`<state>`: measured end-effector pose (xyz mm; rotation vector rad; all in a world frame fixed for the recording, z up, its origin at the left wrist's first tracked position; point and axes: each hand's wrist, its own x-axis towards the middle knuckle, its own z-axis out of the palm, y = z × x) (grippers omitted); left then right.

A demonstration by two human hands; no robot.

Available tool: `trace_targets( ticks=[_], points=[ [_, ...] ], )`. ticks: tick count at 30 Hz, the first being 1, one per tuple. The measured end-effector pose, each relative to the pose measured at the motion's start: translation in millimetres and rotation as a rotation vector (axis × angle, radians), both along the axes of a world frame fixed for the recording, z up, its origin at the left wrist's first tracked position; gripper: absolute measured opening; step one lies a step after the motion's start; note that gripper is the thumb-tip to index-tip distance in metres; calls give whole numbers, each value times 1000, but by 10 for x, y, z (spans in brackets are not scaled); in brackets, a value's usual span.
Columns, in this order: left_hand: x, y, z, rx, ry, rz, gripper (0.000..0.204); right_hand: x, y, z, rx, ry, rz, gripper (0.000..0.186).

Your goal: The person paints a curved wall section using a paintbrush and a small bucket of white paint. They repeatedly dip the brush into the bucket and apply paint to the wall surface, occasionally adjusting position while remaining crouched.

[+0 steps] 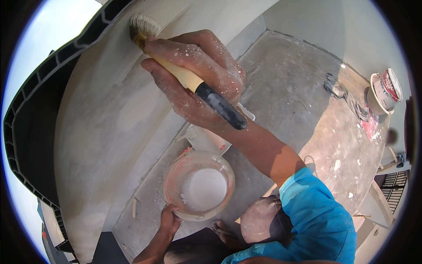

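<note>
My right hand (198,72) is closed round the pale wooden handle of a paintbrush (187,78), which has a black grip end. White paint coats its bristles, which are against or very close to the pale wall (127,101) at the upper left. White specks dot my knuckles. Below, my left hand (169,218) grips the near rim of a round bucket (170,178) with pinkish, stained inner walls. White paint (205,189) lies in the bottom of that bucket.
A white container (206,140) stands just beyond the bucket. Paint-spotted concrete floor (285,83) stretches to the right. At the far right are a paint tub (389,90) in a pale basin (373,99) and a grey cloth (349,99). Dark tiles (33,132) edge the wall's left side.
</note>
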<state>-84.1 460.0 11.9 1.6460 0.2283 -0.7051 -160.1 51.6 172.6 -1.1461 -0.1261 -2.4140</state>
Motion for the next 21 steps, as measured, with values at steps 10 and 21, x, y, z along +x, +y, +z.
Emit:
trace_targets(
  ticks=[10,21],
  points=[
    [57,-32,-134,-6,15,17,45,-180,-1167,-253,183,51,451,16],
    [169,-48,-108,-3,19,-28,39,-31,-142,-117,38,125,-10,23]
  ],
)
